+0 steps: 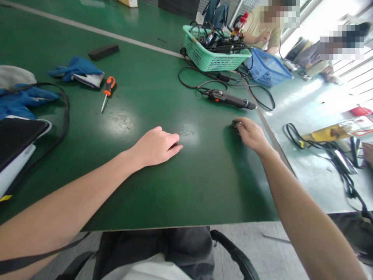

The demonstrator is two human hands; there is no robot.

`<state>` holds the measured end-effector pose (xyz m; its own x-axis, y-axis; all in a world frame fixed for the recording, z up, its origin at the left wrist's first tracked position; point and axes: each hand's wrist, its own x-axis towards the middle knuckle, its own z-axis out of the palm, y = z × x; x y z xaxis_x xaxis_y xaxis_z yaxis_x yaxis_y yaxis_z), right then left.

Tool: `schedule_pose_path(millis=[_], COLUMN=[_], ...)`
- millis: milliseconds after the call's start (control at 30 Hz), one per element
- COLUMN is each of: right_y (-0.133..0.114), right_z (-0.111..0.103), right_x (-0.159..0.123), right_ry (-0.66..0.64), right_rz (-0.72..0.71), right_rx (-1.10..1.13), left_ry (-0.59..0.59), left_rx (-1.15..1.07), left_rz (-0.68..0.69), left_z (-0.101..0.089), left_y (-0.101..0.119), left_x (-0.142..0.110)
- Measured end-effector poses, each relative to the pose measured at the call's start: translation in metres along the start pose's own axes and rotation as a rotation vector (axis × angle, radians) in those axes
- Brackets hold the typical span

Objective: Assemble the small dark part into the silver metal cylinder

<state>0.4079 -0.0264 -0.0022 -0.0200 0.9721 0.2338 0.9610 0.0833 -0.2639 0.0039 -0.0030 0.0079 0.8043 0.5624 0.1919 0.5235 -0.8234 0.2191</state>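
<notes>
My left hand (159, 147) rests on the green tabletop with its fingers curled under and the thumb stretched out to the right. Nothing shows in its grasp, though the palm side is hidden. Farther right, my right hand (250, 134) is closed around a small dark object (234, 122) with a shiny bit at its side. The fingers cover most of it, so its kind is unclear. Beyond that hand lies a black electric screwdriver (231, 98) with a cord. An orange-handled screwdriver (108, 90) lies past my left hand.
At the back stand a green basket (214, 61) full of cables and tools and a blue basket (268, 72). Blue gloves (77, 72) and a black block (103, 51) lie at left. Cords and a yellow item (326, 133) are at right. Two people sit beyond.
</notes>
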Motion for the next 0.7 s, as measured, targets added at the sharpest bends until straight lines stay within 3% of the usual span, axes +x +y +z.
schedule_pose_path(millis=[233,467,567,700], right_y=[-0.094,-0.200,-0.224,-0.227], right_z=[0.021,0.056,0.062,0.049], right_x=[-0.019,-0.017,-0.016,-0.013], right_ry=[0.039,0.074,0.068,-0.001], right_rz=[-0.111,-0.250,-0.269,-0.280], right_rx=[0.055,0.135,0.185,0.268], left_ry=[0.043,0.136,0.130,0.110], left_rx=[0.044,0.134,0.161,0.163], left_rz=[-0.012,-0.192,-0.253,-0.300], left_z=[0.001,0.002,0.001,0.000], left_y=[0.003,0.004,0.006,0.008], left_x=[-0.001,-0.002,-0.002,-0.002])
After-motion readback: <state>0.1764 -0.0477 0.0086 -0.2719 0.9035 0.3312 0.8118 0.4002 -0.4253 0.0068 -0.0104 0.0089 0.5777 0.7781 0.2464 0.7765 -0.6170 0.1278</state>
